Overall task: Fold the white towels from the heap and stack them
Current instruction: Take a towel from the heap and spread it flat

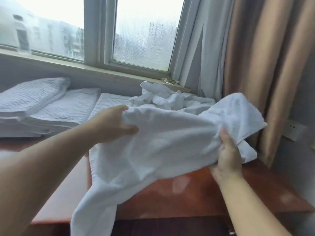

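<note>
Partway, seemingly: folded towels (42, 103) stacked left on the tabletop (196, 193), crumpled heap (170, 97) waiting by the window (144, 34). Left grip (110, 126) and right grip (228, 155) each clamped on one unfolded towel (170, 142), held above the tabletop.

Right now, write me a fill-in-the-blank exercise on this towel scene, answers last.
The lifted towel hangs between the left hand and right hand, above the wooden ____.
The folded towels lie ____ of the crumpled heap.
The brown curtain hangs ____ of the window.
Answers: table; left; right.
</note>
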### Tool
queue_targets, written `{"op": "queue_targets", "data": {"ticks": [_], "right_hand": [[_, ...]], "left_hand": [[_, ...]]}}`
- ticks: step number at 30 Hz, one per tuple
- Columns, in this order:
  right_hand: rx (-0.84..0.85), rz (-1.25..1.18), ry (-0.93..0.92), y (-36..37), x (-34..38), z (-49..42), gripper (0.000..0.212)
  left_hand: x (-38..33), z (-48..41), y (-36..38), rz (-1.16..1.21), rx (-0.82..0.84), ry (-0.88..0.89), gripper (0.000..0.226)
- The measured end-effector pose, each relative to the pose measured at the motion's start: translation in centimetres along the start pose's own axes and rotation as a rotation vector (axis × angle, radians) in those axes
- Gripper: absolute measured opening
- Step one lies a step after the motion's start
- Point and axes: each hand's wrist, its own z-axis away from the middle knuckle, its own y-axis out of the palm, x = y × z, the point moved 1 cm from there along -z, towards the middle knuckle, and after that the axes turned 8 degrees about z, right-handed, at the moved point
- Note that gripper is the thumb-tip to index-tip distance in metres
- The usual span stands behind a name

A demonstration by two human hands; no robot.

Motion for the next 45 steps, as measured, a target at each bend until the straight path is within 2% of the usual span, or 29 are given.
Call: {"op": "queue_targets", "data": {"ticks": [2, 4, 6, 8, 10, 13, 17, 19, 22, 23, 25, 28, 31, 32, 34, 37, 38, 40, 42, 45], "right_hand": [[-0.242, 0.309, 0.088, -1.8, -1.5, 1.8, 0.022], [-0.307, 0.584, 0.249, -3.7, -3.6, 3.8, 0.028], [-0.294, 0.590, 0.337, -5.1, -4.8, 5.2, 0.037], [-0.344, 0.548, 0.337, -6.1, -4.7, 5.8, 0.034], [-0.359, 0.543, 0.338, -6.4, -4.3, 6.1, 0.033], [-0.385, 0.553, 0.298, -6.4, -4.0, 6.1, 0.046], [-0.339, 0.458, 0.355, -6.3, -4.2, 6.4, 0.043], [-0.445, 0.520, 0.311, -6.5, -4.0, 6.6, 0.055], [-0.659, 0.783, 0.122, -6.9, -3.1, 7.0, 0.084], [-0.688, 0.897, 0.055, -6.8, -2.7, 7.1, 0.087], [-0.682, 1.082, -0.148, -6.5, -2.4, 7.7, 0.081], [-0.534, 1.319, -0.403, -5.9, -3.1, 8.6, 0.052], [-0.097, 1.568, -0.286, -5.4, -4.5, 8.9, 0.022], [0.054, 1.607, -0.219, -5.4, -4.8, 8.8, 0.025], [0.240, 1.614, -0.144, -5.4, -4.6, 8.6, 0.040], [0.507, 1.600, -0.093, -5.9, -3.8, 8.1, 0.082], [0.633, 1.607, -0.066, -6.3, -3.5, 8.1, 0.097], [0.833, 1.623, -0.031, -7.1, -3.3, 8.1, 0.118], [0.877, 1.656, -0.063, -7.8, -3.3, 7.9, 0.115], [0.779, 1.596, -0.147, -8.1, -3.6, 7.8, 0.091]], "left_hand": [[-0.6, 0.8, 1.2, -0.130, -0.035, 0.034, 0.077], [-0.5, 2.3, 3.4, -0.271, -0.070, 0.103, 0.078], [0.2, 4.2, 6.0, -0.338, -0.019, 0.164, 0.073], [1.2, 5.8, 8.5, -0.377, 0.085, 0.192, 0.066], [1.7, 6.9, 10.4, -0.392, 0.209, 0.172, 0.064], [2.0, 7.7, 12.0, -0.358, 0.364, 0.112, 0.063], [2.3, 7.8, 12.4, -0.344, 0.403, 0.104, 0.061], [2.6, 8.0, 12.5, -0.344, 0.441, 0.088, 0.073], [3.0, 8.2, 13.0, -0.360, 0.454, 0.073, 0.092], [3.1, 8.2, 13.1, -0.365, 0.450, 0.069, 0.095], [3.2, 8.1, 13.3, -0.376, 0.443, 0.068, 0.099], [3.2, 7.9, 13.4, -0.386, 0.436, 0.072, 0.102], [3.3, 7.9, 13.4, -0.386, 0.433, 0.083, 0.101], [3.3, 8.0, 13.3, -0.386, 0.427, 0.090, 0.098], [3.1, 8.1, 13.2, -0.363, 0.383, 0.135, 0.082], [2.9, 8.5, 12.6, -0.172, 0.347, 0.288, 0.056], [2.9, 8.7, 12.3, -0.113, 0.396, 0.323, 0.055], [3.0, 9.0, 11.7, -0.133, 0.559, 0.364, 0.070], [3.4, 9.1, 11.4, -0.260, 0.641, 0.397, 0.080], [3.6, 9.3, 11.2, -0.259, 0.558, 0.395, 0.052]]}}
